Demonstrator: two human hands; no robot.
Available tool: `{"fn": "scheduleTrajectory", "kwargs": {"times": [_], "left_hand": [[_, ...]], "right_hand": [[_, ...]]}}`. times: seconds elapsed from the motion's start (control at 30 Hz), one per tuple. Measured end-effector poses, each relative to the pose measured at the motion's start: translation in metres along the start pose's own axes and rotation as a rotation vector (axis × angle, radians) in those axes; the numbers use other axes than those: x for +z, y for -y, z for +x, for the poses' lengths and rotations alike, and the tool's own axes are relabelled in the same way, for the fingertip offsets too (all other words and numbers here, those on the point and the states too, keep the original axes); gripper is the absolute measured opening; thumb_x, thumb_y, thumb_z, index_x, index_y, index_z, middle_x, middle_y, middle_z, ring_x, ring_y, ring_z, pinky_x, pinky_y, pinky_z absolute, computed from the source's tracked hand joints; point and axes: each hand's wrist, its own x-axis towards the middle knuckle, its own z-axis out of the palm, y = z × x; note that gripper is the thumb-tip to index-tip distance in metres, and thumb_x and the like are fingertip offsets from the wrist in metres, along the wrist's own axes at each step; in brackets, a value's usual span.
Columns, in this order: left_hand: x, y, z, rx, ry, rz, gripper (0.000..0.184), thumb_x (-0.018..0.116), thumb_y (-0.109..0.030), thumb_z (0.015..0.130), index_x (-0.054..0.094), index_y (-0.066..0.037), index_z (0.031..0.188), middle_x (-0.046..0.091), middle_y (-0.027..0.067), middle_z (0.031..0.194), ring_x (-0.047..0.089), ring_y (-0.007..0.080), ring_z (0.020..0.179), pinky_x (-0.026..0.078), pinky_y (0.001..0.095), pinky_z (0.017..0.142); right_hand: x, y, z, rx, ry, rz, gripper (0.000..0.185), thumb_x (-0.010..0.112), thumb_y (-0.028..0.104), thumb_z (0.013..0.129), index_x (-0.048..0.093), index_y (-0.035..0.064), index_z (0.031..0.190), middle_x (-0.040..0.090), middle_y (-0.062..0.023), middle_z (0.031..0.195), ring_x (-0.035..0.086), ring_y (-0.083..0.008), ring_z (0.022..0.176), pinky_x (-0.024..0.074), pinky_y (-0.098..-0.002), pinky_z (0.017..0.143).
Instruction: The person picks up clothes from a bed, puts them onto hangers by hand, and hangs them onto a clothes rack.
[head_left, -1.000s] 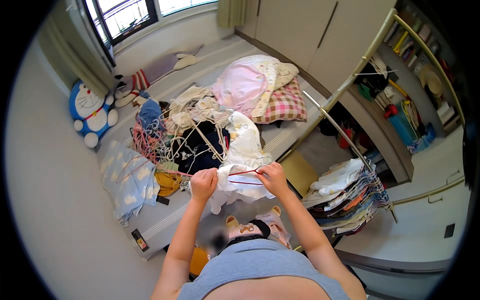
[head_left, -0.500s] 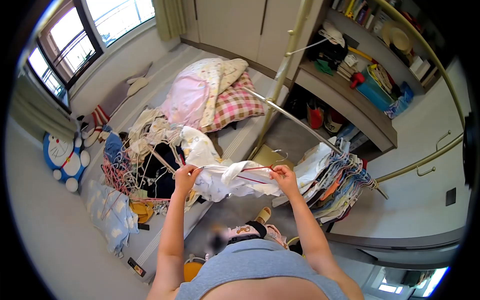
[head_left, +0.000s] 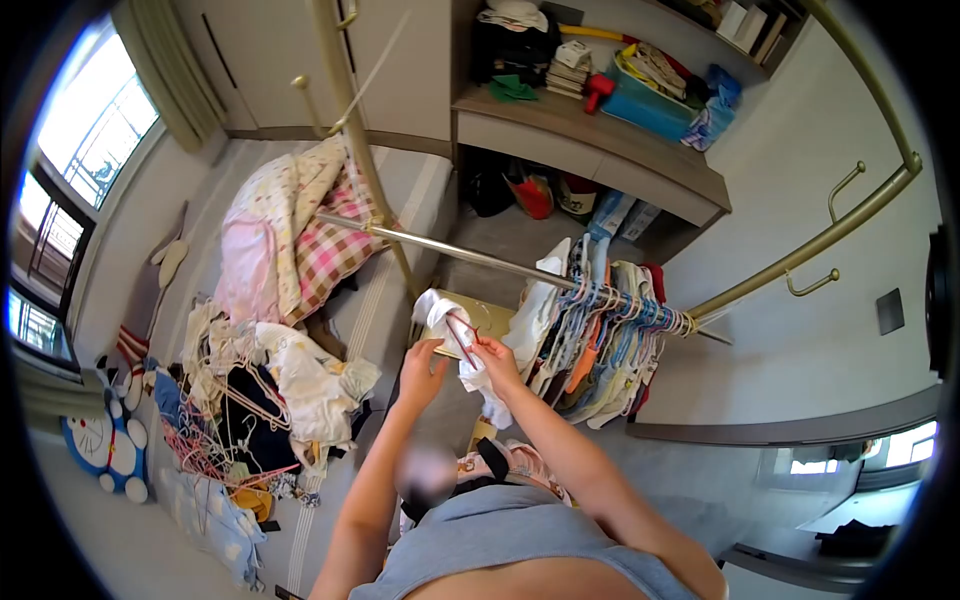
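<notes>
My right hand (head_left: 496, 362) is closed on a red clothes hanger (head_left: 464, 342). A white garment (head_left: 436, 308) hangs on this hanger, bunched up and drooping below my fingers. Just left of the garment, my left hand (head_left: 423, 374) has its fingers apart and holds nothing that I can see. Beyond my right hand, a metal rail (head_left: 480, 258) carries many clothes on hangers (head_left: 600, 340), packed close together at its right part.
A bed on the left bears a heap of clothes and loose hangers (head_left: 250, 400), a quilt (head_left: 262, 235) and a checked pillow (head_left: 335, 245). A desk (head_left: 620, 165) stands at the back. A blue plush toy (head_left: 105, 445) leans by the wall.
My view has turned to the right, towards the rail. My left hand has let go of the hanger and garment, while my right hand keeps the hanger, now tilted nearer the rail.
</notes>
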Motion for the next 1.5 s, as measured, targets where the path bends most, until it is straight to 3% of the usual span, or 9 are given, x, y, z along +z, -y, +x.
{"fn": "scheduleTrajectory", "kwargs": {"times": [0.37, 0.53, 0.63, 0.7, 0.8, 1.03, 1.1, 1.3, 1.5], "left_hand": [[0.055, -0.046, 0.063, 0.021, 0.235, -0.074, 0.031, 0.060, -0.008, 0.076, 0.056, -0.006, 0.107, 0.057, 0.0148, 0.106, 0.052, 0.0346, 0.100, 0.043, 0.0395, 0.085], [0.052, -0.051, 0.076, 0.025, 0.272, -0.063, 0.030, 0.060, -0.007, 0.077, 0.056, -0.006, 0.106, 0.057, 0.0148, 0.105, 0.053, 0.0340, 0.099, 0.044, 0.0396, 0.084], [0.048, -0.045, 0.077, 0.015, 0.275, -0.049, 0.029, 0.059, -0.009, 0.078, 0.057, -0.007, 0.107, 0.057, 0.0149, 0.105, 0.054, 0.0333, 0.096, 0.045, 0.0389, 0.082], [0.046, -0.038, 0.073, 0.019, 0.273, -0.048, 0.028, 0.058, -0.011, 0.079, 0.058, -0.007, 0.107, 0.058, 0.0149, 0.105, 0.055, 0.0329, 0.095, 0.045, 0.0386, 0.082], [0.033, -0.030, 0.065, -0.026, 0.236, -0.038, 0.027, 0.057, -0.012, 0.079, 0.058, -0.008, 0.106, 0.059, 0.0147, 0.105, 0.054, 0.0322, 0.099, 0.045, 0.0388, 0.083], [0.007, 0.032, -0.001, -0.268, -0.031, -0.004, 0.024, 0.056, -0.011, 0.078, 0.059, -0.007, 0.101, 0.058, 0.0150, 0.101, 0.054, 0.0332, 0.097, 0.045, 0.0399, 0.083], [-0.008, 0.041, -0.024, -0.359, -0.117, 0.032, 0.025, 0.058, -0.010, 0.077, 0.059, -0.007, 0.102, 0.058, 0.0151, 0.101, 0.054, 0.0330, 0.098, 0.045, 0.0398, 0.083], [-0.054, 0.093, -0.117, -0.542, -0.497, 0.002, 0.022, 0.057, -0.009, 0.077, 0.060, -0.008, 0.099, 0.059, 0.0121, 0.098, 0.056, 0.0300, 0.094, 0.045, 0.0369, 0.082], [-0.106, 0.128, -0.221, -0.795, -0.689, -0.087, 0.022, 0.057, -0.008, 0.079, 0.062, -0.006, 0.100, 0.060, 0.0109, 0.098, 0.060, 0.0228, 0.084, 0.048, 0.0322, 0.075]], "right_hand": [[-0.101, 0.022, 0.096, 0.101, -0.420, 0.259, 0.015, 0.054, 0.011, 0.087, 0.057, 0.0121, 0.102, 0.064, -0.0016, 0.098, 0.054, -0.0120, 0.095, 0.0421, -0.0342, 0.073], [-0.156, -0.029, 0.127, 0.007, -0.675, 0.186, 0.010, 0.064, 0.006, 0.079, 0.065, 0.0048, 0.089, 0.065, -0.0013, 0.084, 0.060, -0.0131, 0.072, 0.0462, -0.0294, 0.060], [-0.175, -0.048, 0.134, -0.073, -0.785, -0.362, 0.018, 0.070, 0.019, 0.073, 0.069, 0.0033, 0.080, 0.066, -0.0071, 0.068, 0.060, -0.0168, 0.059, 0.0439, -0.0299, 0.056], [-0.153, 0.006, 0.104, 0.087, -0.645, -1.095, 0.041, 0.059, 0.044, 0.078, 0.069, 0.0050, 0.075, 0.063, -0.0179, 0.067, 0.062, -0.0330, 0.064, 0.0468, -0.0404, 0.062], [-0.163, -0.009, 0.099, 0.118, -0.749, -1.227, 0.059, 0.046, 0.060, 0.080, 0.068, 0.0066, 0.070, 0.063, -0.0166, 0.067, 0.061, -0.0369, 0.063, 0.0455, -0.0466, 0.058], [-0.072, -0.021, 0.075, -0.184, -0.132, -1.143, 0.054, 0.046, 0.041, 0.089, 0.056, -0.0027, 0.058, 0.055, -0.0176, 0.054, 0.051, -0.0321, 0.047, 0.0375, -0.0423, 0.049], [-0.060, -0.072, 0.098, -0.225, 0.018, -1.071, 0.053, 0.052, 0.038, 0.088, 0.054, -0.0007, 0.053, 0.051, -0.0076, 0.045, 0.046, -0.0146, 0.041, 0.0381, -0.0326, 0.045], [0.091, -0.088, 0.073, 0.101, 0.493, -0.870, 0.042, 0.054, 0.033, 0.088, 0.058, 0.0026, 0.059, 0.055, -0.0030, 0.052, 0.049, -0.0090, 0.043, 0.0379, -0.0245, 0.042], [0.198, -0.184, 0.045, 0.556, 0.568, -0.716, 0.024, 0.056, 0.025, 0.087, 0.061, 0.0041, 0.076, 0.062, -0.0034, 0.066, 0.055, -0.0077, 0.050, 0.0422, -0.0208, 0.042]]}}
